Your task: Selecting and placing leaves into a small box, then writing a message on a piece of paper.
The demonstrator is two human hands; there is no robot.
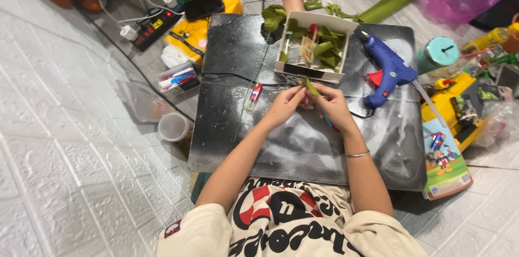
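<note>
My left hand [285,107] and my right hand [331,103] meet over a black board [303,149], both pinching a small green leaf-shaped piece [310,87] between the fingertips. A red-tipped tool [330,123] pokes out under my right hand. Just beyond the hands stands a white cardboard box [312,69] filled with green leaf pieces and paper bits. A blue glue gun [386,70] lies on the board to the right of my right hand. A thin green wire [250,92] runs along the board to the left of my left hand, beside a small glue stick [254,95].
A power strip [154,27] and a phone on a yellow box [204,8] lie at the back left. A clear pen tray [178,78] and plastic cup [173,126] sit left of the board. A teal cup [438,53], yellow box [457,108] and cartoon booklet [446,162] crowd the right.
</note>
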